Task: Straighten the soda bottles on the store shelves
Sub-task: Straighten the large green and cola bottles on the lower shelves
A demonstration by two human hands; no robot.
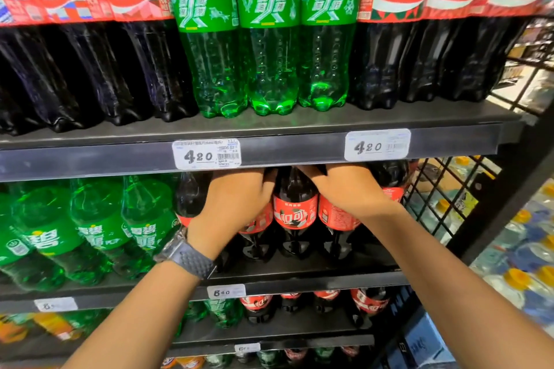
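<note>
View looking down at store shelves of soda. The landmark is a middle cola bottle [295, 213], dark with a red label facing forward, standing upright on the second shelf [314, 280].

Two bare arms reach in on either side of it. The left hand [236, 201], with a dark wristwatch [192, 257] on its wrist, is just left of the middle cola bottle. Its grip is closed, with the fingers curled over the top of the left cola bottle [254, 226], which touches the middle one. The right hand [350, 189] is just right of the middle cola bottle. Its grip is also closed, with the fingers curled over the shoulder of the right cola bottle [337, 216]. The fingertips of both hands are partly hidden under the shelf edge above.

Further left of the middle cola bottle stand green soda bottles [99, 219], which appear to lean. Directly above it, on the edge of the upper shelf [90, 159], is a white price tag [207, 154] reading 4.20. Higher up stand three large green bottles [269, 39] with cola bottles on both sides. Right of the middle cola bottle is a black wire mesh panel [443, 189], with packs of water bottles [521, 275] beyond it. Below it, smaller cola bottles [368, 302] stand on a lower shelf.
</note>
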